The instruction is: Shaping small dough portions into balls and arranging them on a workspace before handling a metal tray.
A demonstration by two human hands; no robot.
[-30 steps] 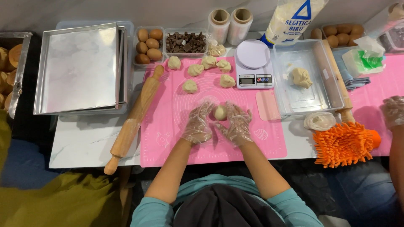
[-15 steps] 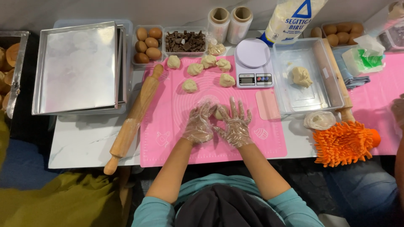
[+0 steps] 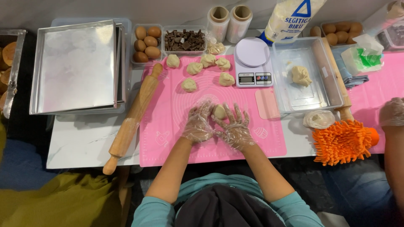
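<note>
Bare pink mat lies open around the hands; dough pieces, scale and rolling pin hem it in.
</note>
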